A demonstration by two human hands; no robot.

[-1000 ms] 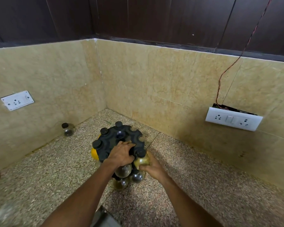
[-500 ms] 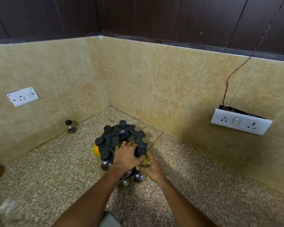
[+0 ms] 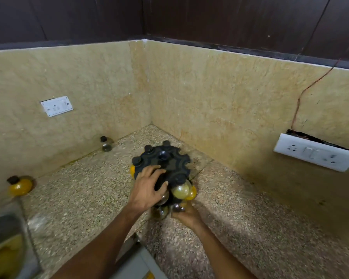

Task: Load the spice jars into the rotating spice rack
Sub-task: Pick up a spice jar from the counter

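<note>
Rotating spice rack [image 3: 165, 164] sits on the granite counter [image 3: 85, 194] in the corner, axis vertical, black slotted top disc facing up. Left hand [image 3: 147, 188] lies spread on the top disc, fingers straight, thumb at the rim, holding nothing. Right hand [image 3: 186, 214] cups a lower-tier jar [image 3: 177, 207] from below; the grip is partly hidden. Pale jar [image 3: 180, 190] hangs by its cap in a near slot, long axis roughly vertical, bulb down. Risks: rack could spin or tip under the left hand's push, and a half-seated jar could drop out. Two jars remain unloaded: amber jar [image 3: 20, 186] at left, clear jar [image 3: 106, 143] by the wall.
</note>
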